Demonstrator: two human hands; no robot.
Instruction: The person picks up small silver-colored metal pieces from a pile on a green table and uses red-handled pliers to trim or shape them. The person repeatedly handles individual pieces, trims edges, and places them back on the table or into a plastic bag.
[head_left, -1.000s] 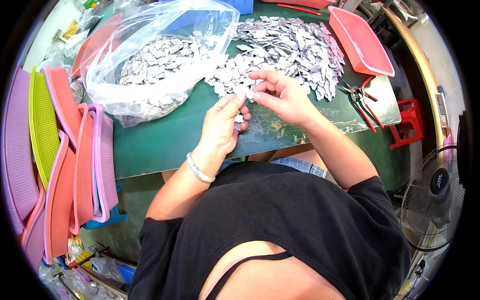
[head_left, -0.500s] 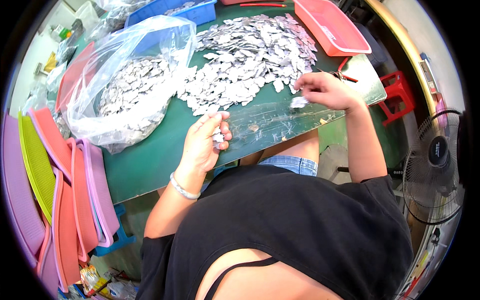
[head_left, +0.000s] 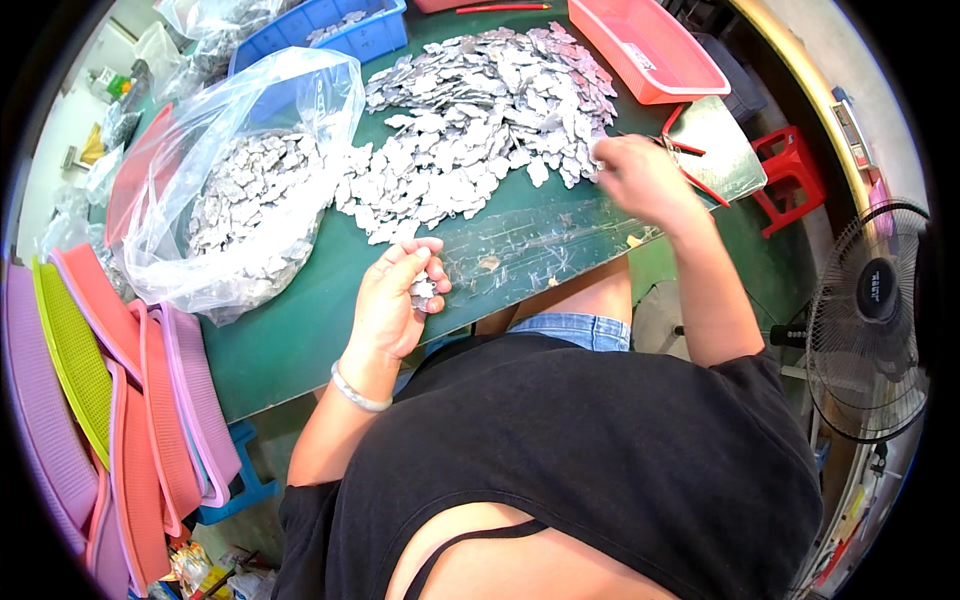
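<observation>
Silver-grey, thin, jagged pcs [head_left: 423, 290] sit in L hand [head_left: 395, 290], fingers curled round them, above green tabletop [head_left: 300, 350]. R hand [head_left: 642, 178], fingers bent, at R edge of grey heap [head_left: 490, 115] of like pcs; can't tell if it grips any. Red-handled metal cutters [head_left: 687, 149] just beside. Clear plastic bag [head_left: 165, 248] w/ more pcs to L. Far: pink rectangular plastic tray [head_left: 690, 94], blue plastic bin [head_left: 375, 40].

A workshop: heaped grey pieces [head_left: 490, 120], a red-handled tool [head_left: 706, 188], likely pliers, stacked plastic baskets [head_left: 74, 360]
</observation>
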